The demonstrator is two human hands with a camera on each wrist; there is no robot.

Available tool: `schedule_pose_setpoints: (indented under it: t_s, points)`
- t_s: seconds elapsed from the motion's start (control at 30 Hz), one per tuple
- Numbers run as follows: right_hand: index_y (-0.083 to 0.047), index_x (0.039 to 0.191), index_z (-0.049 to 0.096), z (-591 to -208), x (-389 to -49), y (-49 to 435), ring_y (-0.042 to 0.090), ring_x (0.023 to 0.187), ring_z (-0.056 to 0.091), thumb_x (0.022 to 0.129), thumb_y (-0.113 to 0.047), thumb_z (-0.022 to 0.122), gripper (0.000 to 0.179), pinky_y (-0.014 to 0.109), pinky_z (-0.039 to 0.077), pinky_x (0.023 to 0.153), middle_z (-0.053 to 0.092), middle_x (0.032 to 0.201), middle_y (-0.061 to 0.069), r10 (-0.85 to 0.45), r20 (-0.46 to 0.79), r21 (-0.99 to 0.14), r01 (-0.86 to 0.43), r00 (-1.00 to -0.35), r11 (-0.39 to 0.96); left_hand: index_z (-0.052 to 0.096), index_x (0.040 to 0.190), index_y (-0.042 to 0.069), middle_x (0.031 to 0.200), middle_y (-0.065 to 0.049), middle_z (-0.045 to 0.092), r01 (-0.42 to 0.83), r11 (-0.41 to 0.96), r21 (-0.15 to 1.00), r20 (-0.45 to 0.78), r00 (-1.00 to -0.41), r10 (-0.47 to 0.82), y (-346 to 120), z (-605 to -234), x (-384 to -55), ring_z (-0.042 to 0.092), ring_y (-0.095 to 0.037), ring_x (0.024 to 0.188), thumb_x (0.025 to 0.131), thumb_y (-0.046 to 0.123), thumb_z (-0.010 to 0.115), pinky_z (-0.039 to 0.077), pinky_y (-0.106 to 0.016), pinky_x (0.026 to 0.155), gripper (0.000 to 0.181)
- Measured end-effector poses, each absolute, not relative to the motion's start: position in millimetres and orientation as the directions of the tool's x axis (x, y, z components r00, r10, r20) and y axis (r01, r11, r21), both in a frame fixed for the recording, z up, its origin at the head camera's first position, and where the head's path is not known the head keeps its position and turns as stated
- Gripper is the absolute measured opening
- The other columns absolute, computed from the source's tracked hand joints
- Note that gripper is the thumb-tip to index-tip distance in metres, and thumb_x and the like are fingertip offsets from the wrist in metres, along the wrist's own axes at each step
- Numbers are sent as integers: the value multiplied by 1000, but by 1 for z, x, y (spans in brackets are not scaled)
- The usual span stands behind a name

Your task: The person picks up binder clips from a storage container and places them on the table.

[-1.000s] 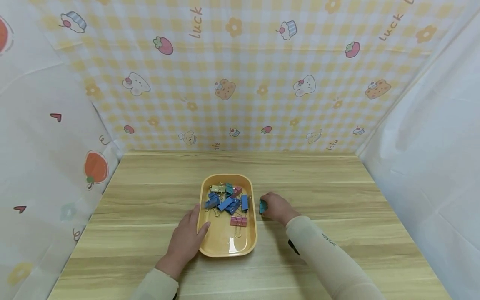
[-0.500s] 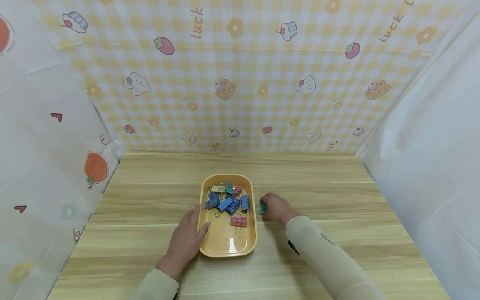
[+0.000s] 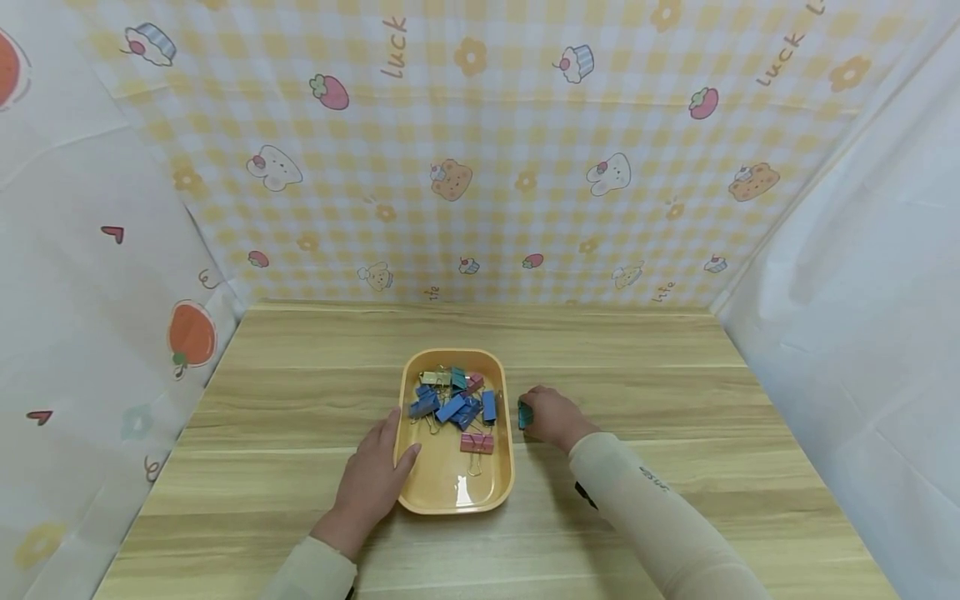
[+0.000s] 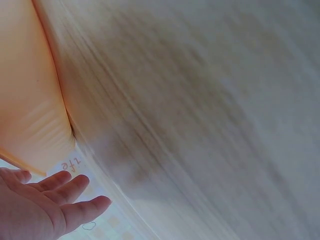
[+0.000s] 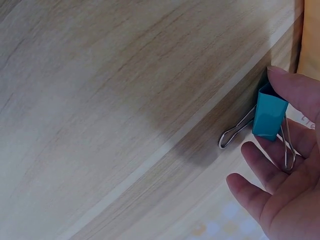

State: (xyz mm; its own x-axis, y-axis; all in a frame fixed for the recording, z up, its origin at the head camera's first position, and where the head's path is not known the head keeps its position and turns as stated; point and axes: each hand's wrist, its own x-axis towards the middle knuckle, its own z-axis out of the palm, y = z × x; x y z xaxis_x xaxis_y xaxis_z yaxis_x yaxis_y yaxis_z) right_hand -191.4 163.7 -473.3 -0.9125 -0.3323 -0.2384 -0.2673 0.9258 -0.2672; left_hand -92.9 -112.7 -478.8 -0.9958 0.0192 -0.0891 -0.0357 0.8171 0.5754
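A teal binder clip [image 5: 270, 116] is pinched between the thumb and fingers of my right hand [image 3: 553, 415], low over the table just right of the yellow tray [image 3: 456, 505]. Both wire handles of the clip spread outward in the right wrist view. My left hand [image 3: 372, 475] rests against the tray's left side, its thumb reaching over the rim. In the left wrist view its fingers [image 4: 75, 190] are relaxed beside the tray wall. Inside the tray, several blue binder clips [image 3: 452, 407] lie heaped with a yellow clip [image 3: 436, 378] and another teal clip [image 3: 458, 379]. A pink clip [image 3: 477, 443] lies nearer the front.
The wood-grain table [image 3: 645, 350] extends to both sides of the tray. A yellow checked cloth [image 3: 495, 125] hangs behind it, with white cloth [image 3: 862, 250] along the right side and printed cloth [image 3: 90, 333] along the left.
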Motion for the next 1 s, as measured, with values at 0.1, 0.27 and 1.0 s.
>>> schedule_pose_setpoints:
  t_s: [0.1, 0.27, 1.0]
  points:
    - [-1, 124, 63, -473, -191, 164, 31, 112, 57, 76, -10, 80, 51, 43, 48, 96, 59, 125, 16, -333, -235, -272, -267, -913, 924, 23, 153, 4, 145, -29, 38, -36, 815, 578, -91, -996, 20, -113, -478, -93, 39, -47, 131, 98, 38, 52, 35, -63, 101, 71]
    - [0, 125, 62, -474, -191, 165, 31, 111, 57, 76, -9, 81, 53, 44, 49, 96, 58, 125, 16, -337, -225, -277, -271, -914, 922, 23, 153, 4, 146, -29, 37, -44, 810, 584, -100, -995, 18, -112, -478, -93, 38, -47, 132, 98, 38, 52, 34, -63, 102, 71]
    - [-11, 146, 42, -448, -188, 163, 40, 143, 20, 79, -21, 80, 77, 65, 25, 108, 26, 156, 18, -317, -75, -305, -281, -946, 910, 23, 153, 5, 145, -29, 38, -43, 805, 592, -96, -995, 17, -113, -477, -92, 38, -48, 131, 98, 38, 52, 34, -63, 102, 71]
